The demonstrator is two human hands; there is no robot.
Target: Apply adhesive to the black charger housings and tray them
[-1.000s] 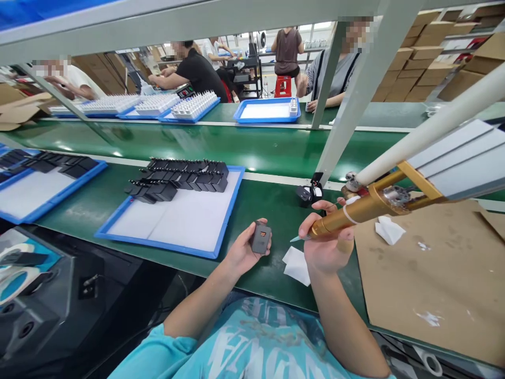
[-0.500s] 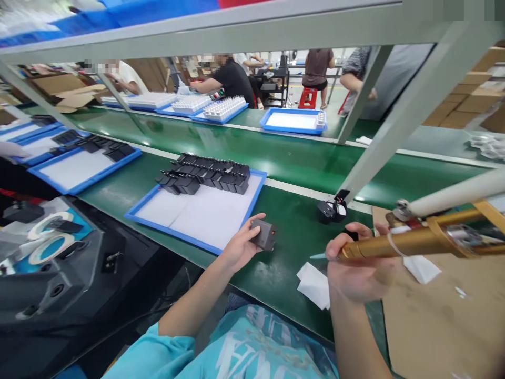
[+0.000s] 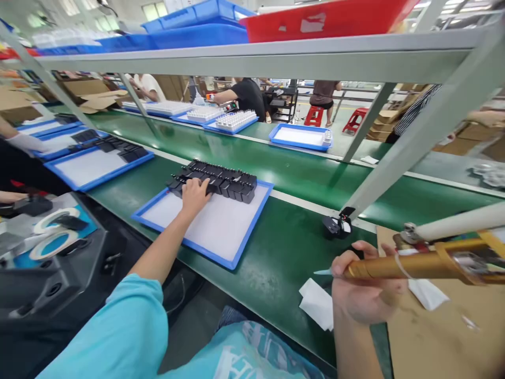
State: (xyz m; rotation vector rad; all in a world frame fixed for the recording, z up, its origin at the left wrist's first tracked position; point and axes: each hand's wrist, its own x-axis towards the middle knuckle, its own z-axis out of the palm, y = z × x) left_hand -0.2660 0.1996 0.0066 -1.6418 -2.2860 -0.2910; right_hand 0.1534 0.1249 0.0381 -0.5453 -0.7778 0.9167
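My left hand point(image 3: 195, 193) reaches out to the blue-rimmed white tray point(image 3: 221, 252) and rests on the front row of small black parts point(image 3: 224, 181), fingers curled down over one of them. My right hand point(image 3: 365, 297) is closed around a gold pen-like tool point(image 3: 398, 267) with a thin pale tip that points left above the green belt. A white hose and a metal fitting run off from the tool's back end to the right.
White paper scraps point(image 3: 315, 304) lie on the belt under the tool tip. A brown cardboard sheet point(image 3: 437, 337) covers the belt at right. A small black device point(image 3: 335, 226) sits by a slanted frame post. More blue trays point(image 3: 94, 168) and tape rolls point(image 3: 51, 234) lie left. People work across the far belt.
My left hand carried the small dark grey part from in front of me forward and left to the tray's row of parts. My view swung left and up; the right hand kept the tool.
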